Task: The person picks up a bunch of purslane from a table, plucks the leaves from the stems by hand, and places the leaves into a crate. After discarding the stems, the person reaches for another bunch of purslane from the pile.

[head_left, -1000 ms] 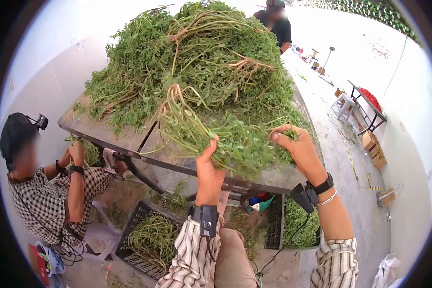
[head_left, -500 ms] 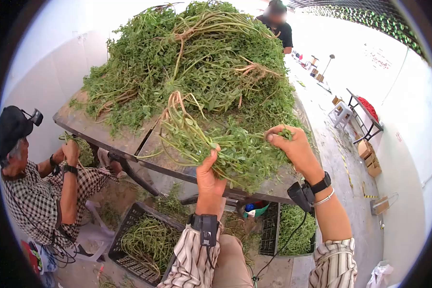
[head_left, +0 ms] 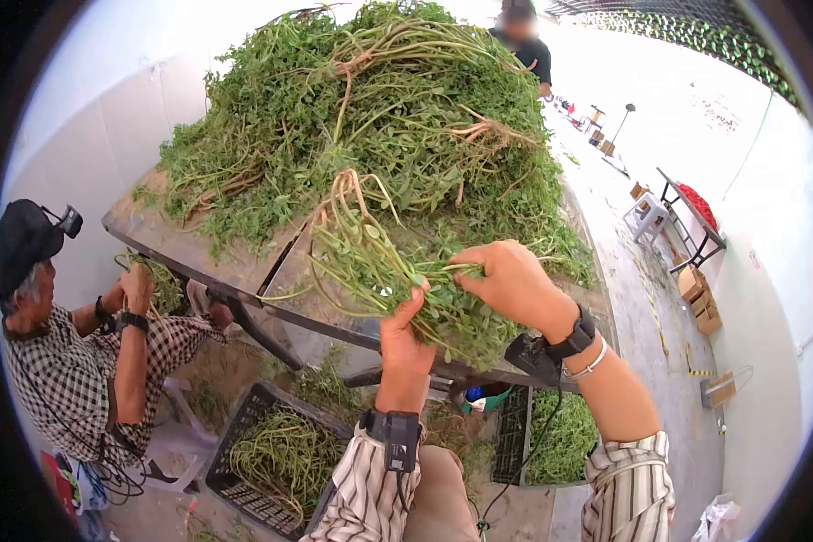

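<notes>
"How do the two hands stand?"

"The left hand point(head_left: 408, 341), at the centre of the frame, is closed around a bunch of greens point(head_left: 359, 266), thumb across the stems; its other fingers are mostly hidden. The right hand point(head_left: 519, 287), just to the right, has thumb and fingers pinched on thin stems at the bunch's right side. I can't tell how many."

"Heavy, would you say?"

"Light, I'd judge. The stems look springy and bendy, likely to snap if folded hard. The leaves look soft and easy to bruise. Whether they're damp and slippery, I can't tell."

"Where's the best hold?"

"Around the middle, where the stems gather, as the left hand has it. The pinkish ends point(head_left: 345, 183) splay out above and would give a looser hold, and the leafy tips would probably tear."

"And around it?"

"The bunch is held above the near edge of the table point(head_left: 144, 210). A big heap of greens point(head_left: 334, 117) fills the top middle. Below, a black crate point(head_left: 255, 508) of stems sits lower left of centre, another crate point(head_left: 511, 434) of greens lower right. A person in a checked shirt point(head_left: 59, 379) sits at the left edge."
</notes>
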The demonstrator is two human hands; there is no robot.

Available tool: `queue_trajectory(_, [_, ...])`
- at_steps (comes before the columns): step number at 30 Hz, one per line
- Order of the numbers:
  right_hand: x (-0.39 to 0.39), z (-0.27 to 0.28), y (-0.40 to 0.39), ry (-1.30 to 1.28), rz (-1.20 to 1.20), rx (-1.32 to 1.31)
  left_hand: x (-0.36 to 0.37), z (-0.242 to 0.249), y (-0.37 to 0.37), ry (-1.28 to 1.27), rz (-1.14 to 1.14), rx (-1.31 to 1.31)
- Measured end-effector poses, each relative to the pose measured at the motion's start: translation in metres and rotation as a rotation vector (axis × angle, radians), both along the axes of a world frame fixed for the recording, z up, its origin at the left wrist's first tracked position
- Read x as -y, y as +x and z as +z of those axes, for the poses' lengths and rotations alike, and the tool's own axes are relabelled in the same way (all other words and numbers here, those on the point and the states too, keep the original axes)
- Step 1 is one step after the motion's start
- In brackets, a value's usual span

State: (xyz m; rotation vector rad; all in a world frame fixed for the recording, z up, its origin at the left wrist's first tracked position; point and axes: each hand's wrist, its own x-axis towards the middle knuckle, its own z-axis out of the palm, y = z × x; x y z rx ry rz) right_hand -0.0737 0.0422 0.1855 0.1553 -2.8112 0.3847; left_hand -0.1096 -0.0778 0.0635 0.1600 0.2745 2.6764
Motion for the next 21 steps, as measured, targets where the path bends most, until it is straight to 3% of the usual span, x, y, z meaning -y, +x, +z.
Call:
queue_trajectory(7, [0.003, 0.0, -0.001, -0.025, -0.011, 0.094, 0.0, -0.005, -0.001, -0.007, -0.053, -0.027])
queue_trajectory(10, [0.002, -0.001, -0.002, 0.032, -0.009, 0.014, -0.004, -0.005, 0.001, -0.022, -0.017, -0.027])
queue_trajectory(12, [-0.005, -0.004, -0.005, -0.249, -0.049, 0.056, -0.004, -0.004, 0.004, -0.05, -0.011, -0.015])
queue_trajectory(13, [-0.007, -0.004, -0.006, -0.25, -0.05, 0.053, -0.004, -0.003, 0.004, -0.077, -0.003, -0.004])
queue_trajectory(15, [-0.011, -0.005, -0.009, -0.678, -0.025, 0.032, -0.006, -0.005, 0.003, -0.063, -0.002, -0.014])
queue_trajectory(16, [-0.017, -0.006, -0.011, -0.678, -0.025, 0.029, -0.006, -0.005, 0.003, -0.048, 0.0, -0.018])
queue_trajectory(19, [-0.03, 0.002, -0.006, -1.067, -0.058, -0.137, -0.001, 0.001, 0.004, -0.039, 0.01, 0.017])
queue_trajectory(21, [-0.03, 0.01, 0.004, -1.111, -0.153, -0.189, -0.001, -0.003, 0.002, -0.045, 0.019, 0.039])
